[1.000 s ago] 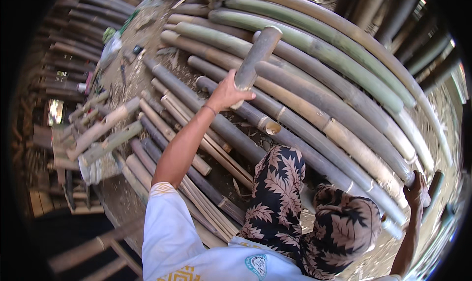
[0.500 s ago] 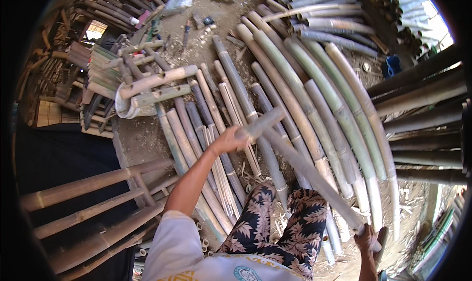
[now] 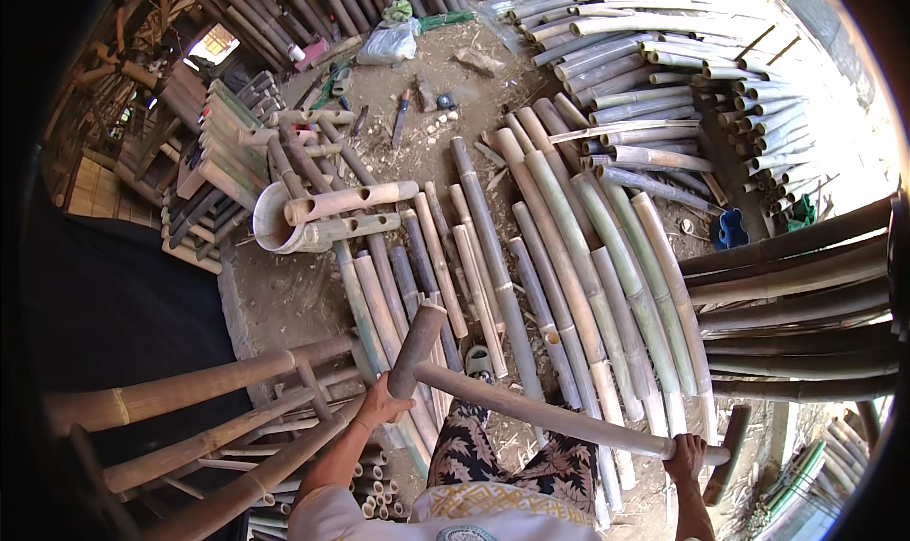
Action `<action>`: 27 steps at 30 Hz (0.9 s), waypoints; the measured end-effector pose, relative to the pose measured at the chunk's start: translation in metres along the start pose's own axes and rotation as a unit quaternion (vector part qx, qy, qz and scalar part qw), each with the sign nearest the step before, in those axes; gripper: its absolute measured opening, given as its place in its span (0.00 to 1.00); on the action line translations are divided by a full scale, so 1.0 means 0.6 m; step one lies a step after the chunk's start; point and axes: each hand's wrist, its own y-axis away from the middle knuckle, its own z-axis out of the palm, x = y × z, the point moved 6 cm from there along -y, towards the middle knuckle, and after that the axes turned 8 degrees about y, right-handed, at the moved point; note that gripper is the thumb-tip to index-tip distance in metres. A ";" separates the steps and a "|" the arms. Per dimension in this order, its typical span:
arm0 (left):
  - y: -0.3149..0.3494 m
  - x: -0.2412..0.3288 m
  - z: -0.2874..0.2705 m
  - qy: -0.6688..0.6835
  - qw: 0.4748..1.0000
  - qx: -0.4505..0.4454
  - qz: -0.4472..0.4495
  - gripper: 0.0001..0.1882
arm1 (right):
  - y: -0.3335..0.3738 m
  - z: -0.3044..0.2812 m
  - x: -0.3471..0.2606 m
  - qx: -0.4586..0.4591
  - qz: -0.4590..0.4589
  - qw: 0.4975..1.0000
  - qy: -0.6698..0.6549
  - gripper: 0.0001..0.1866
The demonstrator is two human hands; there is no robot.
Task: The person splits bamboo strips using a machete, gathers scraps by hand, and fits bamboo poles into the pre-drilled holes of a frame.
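Note:
A long bamboo pole (image 3: 540,406) lies across in front of my thighs, held off the ground. Its left end meets a short bamboo piece (image 3: 419,344) that stands crosswise to it. My left hand (image 3: 386,405) is closed round the lower end of that short piece. Near the pole's right end, my right hand (image 3: 684,458) is wrapped round the pole. A second short dark bamboo piece (image 3: 728,456) sits crosswise at that end, just beyond my right hand; whether it is joined cannot be made out.
Long bamboo poles (image 3: 578,257) lie in rows on the ground ahead. A white bucket (image 3: 278,221) with slotted bamboo pieces stands ahead-left. A bamboo frame (image 3: 199,380) is close on my left. Stacked bamboo (image 3: 654,86) fills the far right, near a blue object (image 3: 731,228).
My left hand has drawn its end of the pole toward my body, and the short piece there has turned more upright. The pole lies more level. My view has tilted up.

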 end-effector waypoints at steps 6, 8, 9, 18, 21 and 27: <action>0.021 0.065 -0.127 -0.034 0.998 0.043 -0.027 0.39 | -0.068 -0.097 -0.075 -0.064 -0.041 0.996 -0.050 0.19; 0.003 0.085 -0.158 -0.092 0.993 0.066 -0.043 0.39 | -0.095 -0.137 -0.093 -0.047 -0.033 0.998 -0.040 0.19; 0.003 0.095 -0.169 -0.117 0.989 0.072 -0.056 0.39 | -0.111 -0.165 -0.114 -0.034 -0.030 0.999 -0.029 0.19; -0.179 0.303 -0.285 -0.143 0.977 0.156 -0.001 0.34 | -0.286 -0.212 -0.155 0.051 0.031 0.998 -0.029 0.17; -0.315 0.408 -0.334 -0.209 0.960 0.176 0.066 0.37 | -0.373 -0.161 -0.167 0.060 0.074 0.993 -0.070 0.19; -0.683 0.607 -0.398 -0.280 0.950 0.132 0.034 0.37 | -0.689 -0.098 -0.210 0.059 0.088 0.989 -0.101 0.19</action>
